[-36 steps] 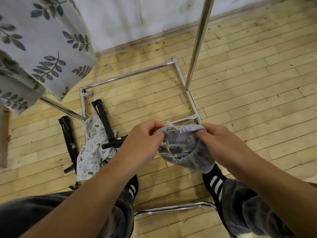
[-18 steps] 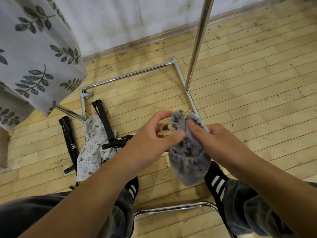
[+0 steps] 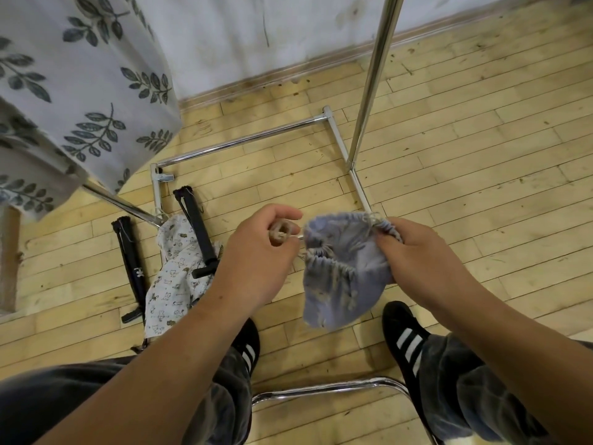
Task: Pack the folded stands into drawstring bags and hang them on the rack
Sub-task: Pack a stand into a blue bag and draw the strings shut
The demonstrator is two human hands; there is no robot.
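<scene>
Holding a blue-grey cloth drawstring bag (image 3: 343,277) above the wooden plank floor (image 3: 465,175), a person's left hand (image 3: 256,255) pinches its looped beige cord (image 3: 280,234) while the right hand (image 3: 420,255) grips the gathered rim.
The bag hangs between both hands, gathered end up, its long axis running down to the closed end. Two black folded stands (image 3: 131,268) lie on the floor at left, roughly parallel, long axes pointing away from the person; one rests on a white printed cloth bag (image 3: 173,284) beside the chrome rack (image 3: 372,78).
</scene>
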